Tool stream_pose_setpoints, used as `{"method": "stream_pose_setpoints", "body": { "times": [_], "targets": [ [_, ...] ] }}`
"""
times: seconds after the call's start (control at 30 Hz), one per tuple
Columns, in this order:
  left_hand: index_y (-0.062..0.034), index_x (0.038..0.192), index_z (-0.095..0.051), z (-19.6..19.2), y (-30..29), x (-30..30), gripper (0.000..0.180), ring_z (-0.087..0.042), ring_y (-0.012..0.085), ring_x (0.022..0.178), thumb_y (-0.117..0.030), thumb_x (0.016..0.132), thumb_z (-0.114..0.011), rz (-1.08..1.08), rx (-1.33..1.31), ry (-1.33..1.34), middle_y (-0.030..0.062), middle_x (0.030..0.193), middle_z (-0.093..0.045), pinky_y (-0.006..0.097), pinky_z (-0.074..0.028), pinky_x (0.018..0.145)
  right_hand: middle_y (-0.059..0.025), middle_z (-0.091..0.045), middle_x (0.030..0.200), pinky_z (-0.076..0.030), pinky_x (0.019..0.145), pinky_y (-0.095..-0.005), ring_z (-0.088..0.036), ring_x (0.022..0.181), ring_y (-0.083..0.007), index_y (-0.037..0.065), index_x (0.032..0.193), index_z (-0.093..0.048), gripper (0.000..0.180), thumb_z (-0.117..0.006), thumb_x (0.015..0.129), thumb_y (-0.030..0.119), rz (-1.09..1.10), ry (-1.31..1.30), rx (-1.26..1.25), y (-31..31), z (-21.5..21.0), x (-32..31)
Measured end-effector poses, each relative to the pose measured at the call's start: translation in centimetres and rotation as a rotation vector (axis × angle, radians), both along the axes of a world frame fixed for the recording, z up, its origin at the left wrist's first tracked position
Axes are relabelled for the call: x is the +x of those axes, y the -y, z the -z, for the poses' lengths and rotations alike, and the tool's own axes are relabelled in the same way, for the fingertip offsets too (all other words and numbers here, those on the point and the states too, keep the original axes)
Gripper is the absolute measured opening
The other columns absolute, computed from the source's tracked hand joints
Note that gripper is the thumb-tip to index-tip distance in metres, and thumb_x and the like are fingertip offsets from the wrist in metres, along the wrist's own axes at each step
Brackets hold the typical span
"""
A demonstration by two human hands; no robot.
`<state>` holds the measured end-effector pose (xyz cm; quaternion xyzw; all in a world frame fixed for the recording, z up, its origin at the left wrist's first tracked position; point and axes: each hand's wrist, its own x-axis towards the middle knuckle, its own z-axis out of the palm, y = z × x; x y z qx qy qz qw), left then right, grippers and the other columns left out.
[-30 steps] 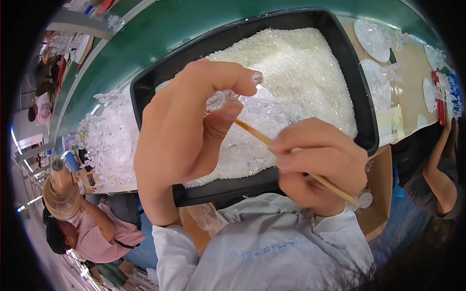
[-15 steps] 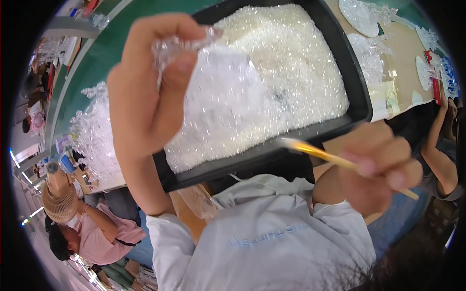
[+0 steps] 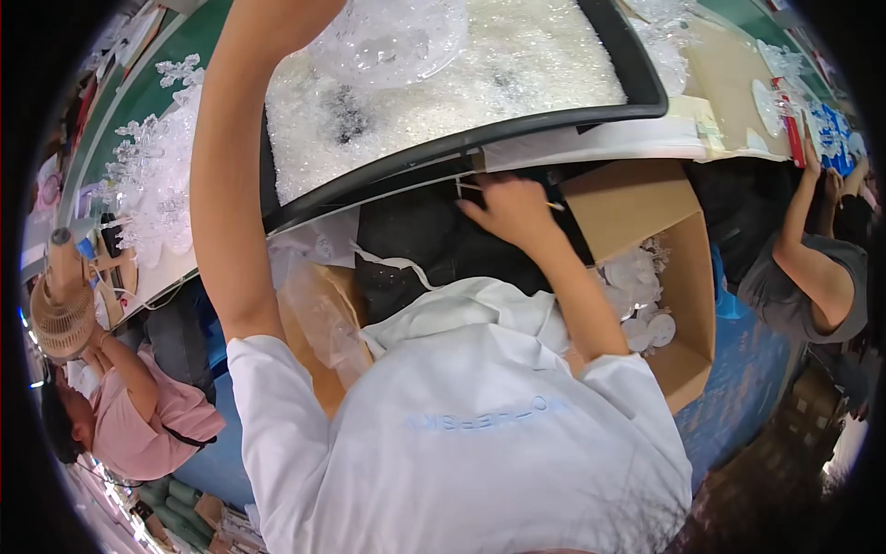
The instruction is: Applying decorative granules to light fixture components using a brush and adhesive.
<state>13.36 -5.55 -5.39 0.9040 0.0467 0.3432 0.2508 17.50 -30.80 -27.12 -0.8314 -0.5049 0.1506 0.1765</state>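
My left arm rises along the left side of the black tray (image 3: 461, 138) of white glittery grains, and my left hand (image 3: 293, 11) is mostly cut off by the top edge. A clear round plastic ornament (image 3: 388, 37) hangs right beside it over the tray, apparently pinched in its fingers. My right hand (image 3: 512, 210) is low, under the table's edge and above an open cardboard box (image 3: 688, 277). It is closed around a thin wooden stick (image 3: 556, 206).
Clear round pieces (image 3: 641, 300) lie inside the box. Clear snowflake ornaments (image 3: 152, 175) are piled on the table at left. A person in pink (image 3: 152, 415) sits at lower left by a wicker fan (image 3: 60, 319). Another person's arm (image 3: 803, 249) reaches to the table at right.
My left hand has lifted the clear ornament up past the top edge. My right hand with the stick has dropped from in front of the tray to below the table edge, above the box.
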Motion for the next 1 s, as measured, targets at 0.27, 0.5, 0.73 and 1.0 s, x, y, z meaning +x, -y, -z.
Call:
{"method": "stream_pose_setpoints", "body": {
  "times": [0.27, 0.5, 0.73, 1.0],
  "targets": [
    [-0.003, 0.101, -0.052, -1.6, 1.2, -0.2, 0.011, -0.057, 0.0311, 0.064, -0.013, 0.098, -0.049, 0.046, 0.008, -0.054, 0.0158, 0.07, -0.057, 0.036, -0.043, 0.06, -0.0172, -0.065, 0.114, -0.046, 0.096, -0.0492, -0.058, 0.109, -0.0408, 0.011, 0.111, -0.067, 0.037, -0.069, 0.079, 0.031, 0.146, 0.386, 0.371, -0.3, 5.5, 4.9],
    [-0.0012, 0.106, -0.051, -2.8, 0.7, -1.7, 0.014, -0.062, 0.0449, 0.08, -0.011, 0.096, -0.049, 0.086, -0.071, -0.119, 0.0246, 0.084, -0.063, 0.046, -0.049, 0.069, -0.0251, -0.065, 0.104, -0.051, 0.084, -0.0479, -0.061, 0.102, -0.0408, 0.0, 0.113, -0.061, 0.029, -0.053, 0.087, 0.01, -0.001, -0.086, -0.471, 5.3, -6.7, 2.3],
    [-0.0043, 0.11, -0.056, -0.6, -0.4, -1.1, 0.016, -0.064, 0.0332, 0.084, -0.005, 0.094, -0.056, 0.093, 0.07, -0.049, 0.0127, 0.096, -0.067, 0.031, -0.05, 0.073, -0.0224, -0.066, 0.101, -0.055, 0.07, -0.0426, -0.066, 0.085, -0.0354, -0.003, 0.1, -0.064, 0.031, -0.057, 0.095, 0.027, -0.484, -0.398, 0.349, 7.9, -20.5, 5.5],
    [-0.0026, 0.1, -0.059, -1.4, -0.1, -1.4, 0.014, -0.065, 0.0236, 0.08, 0.002, 0.087, -0.055, 0.171, 0.003, -0.019, 0.0143, 0.101, -0.072, 0.03, -0.051, 0.071, -0.0204, -0.058, 0.081, -0.047, 0.047, -0.0251, -0.055, 0.056, -0.0186, 0.001, 0.098, -0.047, 0.027, -0.06, 0.097, 0.025, 0.005, -0.712, 1.269, -3.7, -18.9, 5.0]
  ]
}}
